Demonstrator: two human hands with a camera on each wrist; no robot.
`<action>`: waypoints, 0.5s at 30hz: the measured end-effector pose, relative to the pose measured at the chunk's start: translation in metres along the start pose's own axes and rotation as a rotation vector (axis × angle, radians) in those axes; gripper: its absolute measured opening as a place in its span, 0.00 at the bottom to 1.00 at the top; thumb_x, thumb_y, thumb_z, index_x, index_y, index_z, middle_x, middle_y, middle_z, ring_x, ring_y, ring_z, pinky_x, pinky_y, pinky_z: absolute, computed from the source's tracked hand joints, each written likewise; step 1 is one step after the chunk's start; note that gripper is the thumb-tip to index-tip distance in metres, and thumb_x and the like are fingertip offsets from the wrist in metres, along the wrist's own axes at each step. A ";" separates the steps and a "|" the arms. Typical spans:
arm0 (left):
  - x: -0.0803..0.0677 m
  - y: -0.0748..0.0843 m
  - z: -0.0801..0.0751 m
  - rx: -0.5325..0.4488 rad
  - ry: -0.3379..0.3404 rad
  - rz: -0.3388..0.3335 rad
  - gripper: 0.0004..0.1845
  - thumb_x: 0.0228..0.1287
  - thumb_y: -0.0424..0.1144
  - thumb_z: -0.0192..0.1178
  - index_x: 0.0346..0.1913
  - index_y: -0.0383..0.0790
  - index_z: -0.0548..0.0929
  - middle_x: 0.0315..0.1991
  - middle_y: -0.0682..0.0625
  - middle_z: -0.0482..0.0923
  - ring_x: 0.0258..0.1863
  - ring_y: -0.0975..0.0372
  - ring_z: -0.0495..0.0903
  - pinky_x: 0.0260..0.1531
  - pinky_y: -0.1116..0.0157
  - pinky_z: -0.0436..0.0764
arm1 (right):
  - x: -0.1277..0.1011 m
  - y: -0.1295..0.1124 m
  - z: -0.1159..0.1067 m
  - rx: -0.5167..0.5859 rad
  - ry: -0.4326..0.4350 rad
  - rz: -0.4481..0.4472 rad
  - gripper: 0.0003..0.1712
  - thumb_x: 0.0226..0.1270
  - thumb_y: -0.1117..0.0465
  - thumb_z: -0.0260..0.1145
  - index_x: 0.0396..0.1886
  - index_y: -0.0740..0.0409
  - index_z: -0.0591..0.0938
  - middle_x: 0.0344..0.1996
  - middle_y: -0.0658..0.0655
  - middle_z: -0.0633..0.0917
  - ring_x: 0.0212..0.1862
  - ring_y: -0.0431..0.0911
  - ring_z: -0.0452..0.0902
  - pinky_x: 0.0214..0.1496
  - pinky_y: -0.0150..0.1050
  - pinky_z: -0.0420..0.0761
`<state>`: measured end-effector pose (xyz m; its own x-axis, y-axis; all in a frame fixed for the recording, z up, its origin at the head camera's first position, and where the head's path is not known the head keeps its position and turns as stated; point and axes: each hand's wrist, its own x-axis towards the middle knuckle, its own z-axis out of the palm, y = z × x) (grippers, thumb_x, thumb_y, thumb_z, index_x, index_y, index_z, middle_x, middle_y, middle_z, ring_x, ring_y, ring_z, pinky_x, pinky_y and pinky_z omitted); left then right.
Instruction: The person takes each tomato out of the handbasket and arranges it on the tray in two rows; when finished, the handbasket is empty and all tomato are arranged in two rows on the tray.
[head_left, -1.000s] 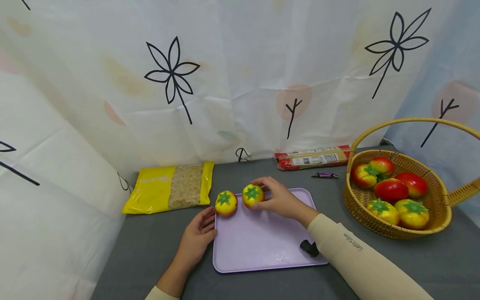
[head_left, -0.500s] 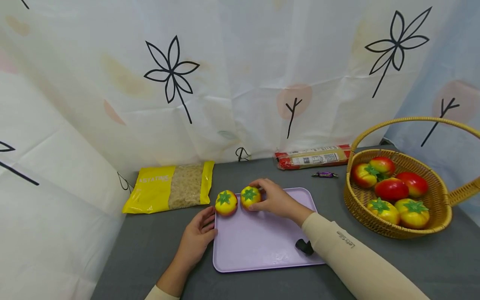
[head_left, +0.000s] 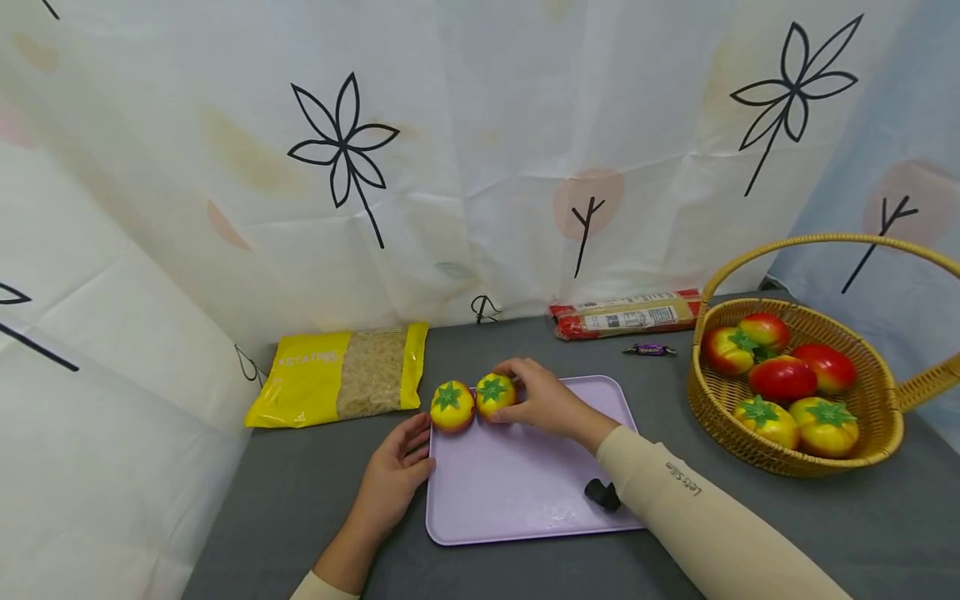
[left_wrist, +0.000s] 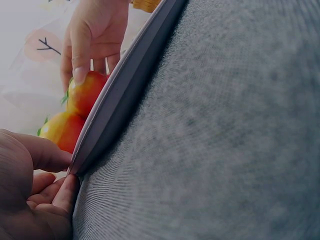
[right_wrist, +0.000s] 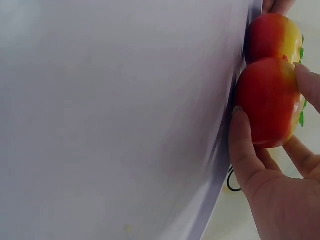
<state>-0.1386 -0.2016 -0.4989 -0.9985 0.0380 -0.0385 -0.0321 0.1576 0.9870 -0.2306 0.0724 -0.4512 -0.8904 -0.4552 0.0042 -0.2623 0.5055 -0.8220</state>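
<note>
A lilac tray (head_left: 517,492) lies on the grey table. My right hand (head_left: 551,400) grips a yellow-and-red toy tomato (head_left: 495,395) with a green leafy top, over the tray's far left part. Its thumb and fingers lie around the sides of this tomato in the right wrist view (right_wrist: 270,102). A second toy tomato (head_left: 452,406) sits in the far left corner, right up against the held one. At the tray's left edge, my left hand (head_left: 393,467) pinches the rim (left_wrist: 75,157) between thumb and fingers in the left wrist view.
A wicker basket (head_left: 701,408) with a tall handle stands on the right, holding several toy tomatoes and other red fruits. Behind the tray lie a yellow bag (head_left: 311,379), a red-ended noodle pack (head_left: 626,317) and a purple-wrapped candy (head_left: 649,350). A black strap (head_left: 602,495) shows by the right sleeve.
My right hand has slid left with the toy tomato, closing the gap to the second tomato. My left hand has stayed at the tray's left edge.
</note>
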 end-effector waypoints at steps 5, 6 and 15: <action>0.000 0.001 0.001 0.001 0.000 0.002 0.36 0.70 0.19 0.64 0.80 0.29 0.68 0.76 0.35 0.71 0.72 0.45 0.75 0.67 0.58 0.78 | -0.001 -0.001 -0.001 0.027 -0.007 0.021 0.39 0.66 0.55 0.84 0.72 0.58 0.79 0.64 0.59 0.78 0.64 0.55 0.77 0.70 0.55 0.78; 0.000 0.001 0.001 0.001 0.000 0.001 0.36 0.70 0.19 0.64 0.80 0.29 0.68 0.76 0.35 0.71 0.72 0.45 0.75 0.67 0.58 0.78 | -0.002 -0.001 -0.002 0.033 -0.007 0.019 0.39 0.66 0.56 0.84 0.73 0.59 0.78 0.64 0.60 0.78 0.64 0.56 0.77 0.70 0.56 0.78; 0.000 0.000 0.000 -0.004 0.000 -0.004 0.36 0.70 0.19 0.64 0.80 0.30 0.68 0.76 0.35 0.71 0.72 0.45 0.75 0.67 0.58 0.77 | -0.007 0.001 -0.015 0.092 0.001 -0.006 0.40 0.73 0.52 0.79 0.77 0.60 0.74 0.70 0.65 0.75 0.68 0.61 0.75 0.72 0.61 0.76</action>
<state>-0.1390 -0.2014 -0.4988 -0.9984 0.0370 -0.0422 -0.0361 0.1539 0.9874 -0.2299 0.0870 -0.4433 -0.8892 -0.4574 0.0103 -0.2327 0.4329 -0.8709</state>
